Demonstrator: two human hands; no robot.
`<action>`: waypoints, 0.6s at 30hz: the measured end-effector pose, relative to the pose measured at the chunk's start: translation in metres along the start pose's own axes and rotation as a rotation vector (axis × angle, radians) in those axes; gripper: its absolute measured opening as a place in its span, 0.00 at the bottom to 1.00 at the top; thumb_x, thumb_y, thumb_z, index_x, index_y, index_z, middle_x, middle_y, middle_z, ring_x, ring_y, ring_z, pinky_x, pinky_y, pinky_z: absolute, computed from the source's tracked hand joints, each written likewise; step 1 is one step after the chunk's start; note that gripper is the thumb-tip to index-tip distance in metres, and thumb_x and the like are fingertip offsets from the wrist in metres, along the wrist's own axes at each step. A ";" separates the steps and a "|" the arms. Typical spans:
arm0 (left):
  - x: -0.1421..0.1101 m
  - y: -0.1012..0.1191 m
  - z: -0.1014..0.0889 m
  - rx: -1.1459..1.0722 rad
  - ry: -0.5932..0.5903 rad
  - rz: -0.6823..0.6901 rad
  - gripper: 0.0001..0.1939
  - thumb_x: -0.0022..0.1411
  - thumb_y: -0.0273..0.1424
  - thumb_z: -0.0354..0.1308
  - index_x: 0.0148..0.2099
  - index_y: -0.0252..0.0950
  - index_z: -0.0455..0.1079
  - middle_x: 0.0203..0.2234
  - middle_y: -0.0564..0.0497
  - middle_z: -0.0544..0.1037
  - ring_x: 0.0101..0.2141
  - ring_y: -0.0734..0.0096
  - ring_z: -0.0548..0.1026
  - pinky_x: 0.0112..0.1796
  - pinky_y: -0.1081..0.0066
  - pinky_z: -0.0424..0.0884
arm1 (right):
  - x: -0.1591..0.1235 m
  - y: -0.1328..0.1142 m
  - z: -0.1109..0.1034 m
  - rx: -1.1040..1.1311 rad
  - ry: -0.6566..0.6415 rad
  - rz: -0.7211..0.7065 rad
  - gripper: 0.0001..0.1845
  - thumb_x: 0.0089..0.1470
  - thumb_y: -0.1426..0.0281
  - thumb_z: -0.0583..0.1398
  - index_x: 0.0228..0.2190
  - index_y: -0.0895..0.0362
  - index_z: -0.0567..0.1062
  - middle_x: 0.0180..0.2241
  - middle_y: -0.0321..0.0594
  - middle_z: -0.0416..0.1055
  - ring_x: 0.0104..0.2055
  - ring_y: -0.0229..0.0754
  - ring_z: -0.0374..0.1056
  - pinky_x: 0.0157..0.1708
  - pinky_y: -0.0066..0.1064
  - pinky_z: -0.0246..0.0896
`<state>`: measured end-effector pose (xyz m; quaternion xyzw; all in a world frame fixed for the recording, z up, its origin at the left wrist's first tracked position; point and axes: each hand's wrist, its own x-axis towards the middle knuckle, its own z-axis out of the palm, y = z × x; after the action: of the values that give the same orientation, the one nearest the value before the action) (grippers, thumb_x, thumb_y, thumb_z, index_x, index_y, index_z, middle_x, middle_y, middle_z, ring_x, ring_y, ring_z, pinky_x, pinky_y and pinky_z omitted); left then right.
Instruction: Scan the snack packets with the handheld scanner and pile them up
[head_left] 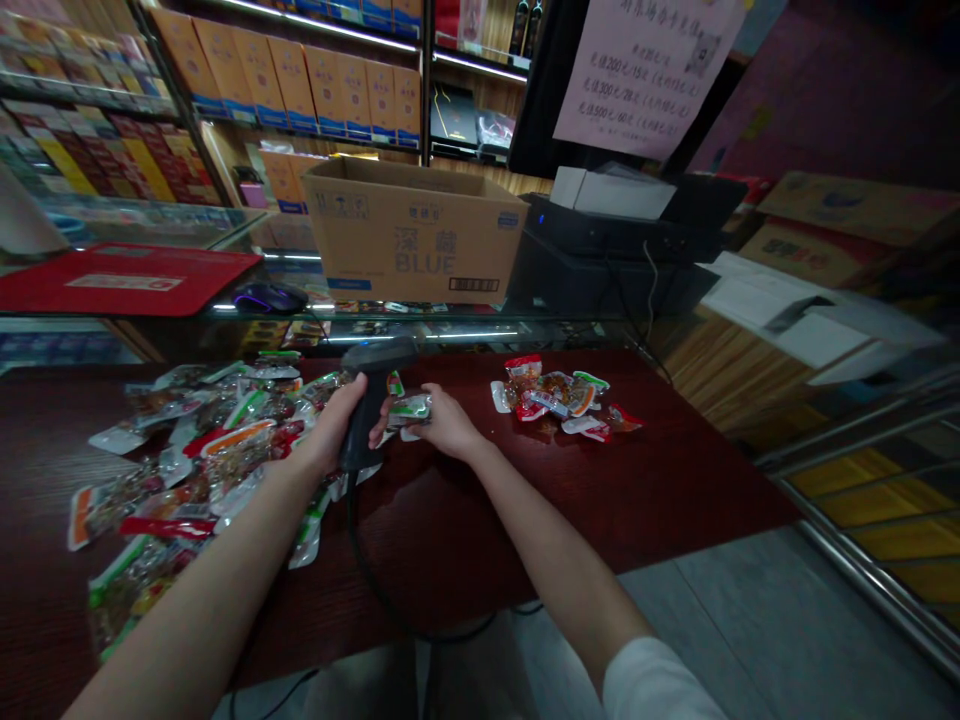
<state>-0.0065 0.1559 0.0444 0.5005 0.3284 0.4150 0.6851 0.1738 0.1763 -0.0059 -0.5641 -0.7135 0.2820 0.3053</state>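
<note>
My left hand point(339, 425) is closed around the handle of a black corded barcode scanner point(367, 400), held upright over the table with its head at the top. Just right of it, my right hand point(448, 422) grips a small clear snack packet point(409, 408) with a green and white label. Under and beside my left forearm spreads a heap of similar snack packets point(240, 450), edged in green, orange, red and silver. A smaller pile of packets point(559, 395) lies to the right of my right hand.
Behind the dark red table point(525, 520), a cardboard box point(420, 235) stands on a glass counter. Left of it are a mouse point(270, 297) and a red mat point(127, 280); right, a black printer point(600, 240). The scanner's cable point(367, 560) hangs toward my lap.
</note>
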 end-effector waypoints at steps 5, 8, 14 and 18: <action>-0.005 0.003 0.011 -0.074 -0.033 0.018 0.28 0.53 0.55 0.61 0.39 0.34 0.66 0.21 0.55 0.69 0.15 0.79 0.63 0.14 0.76 0.59 | -0.012 0.031 -0.052 0.601 0.097 0.093 0.23 0.36 0.68 0.68 0.37 0.53 0.68 0.36 0.33 0.72 0.38 0.42 0.71 0.36 0.39 0.73; -0.007 0.001 0.019 -0.101 -0.070 0.024 0.27 0.55 0.54 0.60 0.40 0.34 0.66 0.22 0.55 0.69 0.14 0.80 0.62 0.13 0.76 0.59 | -0.037 0.042 -0.083 0.907 0.193 0.125 0.22 0.38 0.66 0.68 0.37 0.52 0.68 0.39 0.34 0.73 0.41 0.42 0.73 0.38 0.39 0.73; -0.009 -0.008 0.031 -0.109 -0.144 0.044 0.27 0.59 0.53 0.58 0.46 0.33 0.66 0.24 0.55 0.69 0.15 0.80 0.63 0.13 0.77 0.60 | -0.077 0.065 -0.106 0.956 0.512 0.234 0.23 0.40 0.62 0.67 0.39 0.51 0.69 0.38 0.34 0.74 0.37 0.40 0.72 0.34 0.35 0.73; -0.010 -0.012 0.036 -0.146 -0.174 0.005 0.27 0.58 0.52 0.59 0.46 0.33 0.66 0.23 0.56 0.69 0.14 0.80 0.63 0.14 0.76 0.61 | -0.073 0.073 -0.100 0.821 0.613 0.172 0.20 0.41 0.56 0.66 0.34 0.53 0.71 0.35 0.35 0.74 0.35 0.41 0.71 0.32 0.33 0.71</action>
<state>0.0233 0.1304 0.0439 0.4842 0.2352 0.3947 0.7446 0.3081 0.1261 -0.0037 -0.5109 -0.3730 0.3845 0.6723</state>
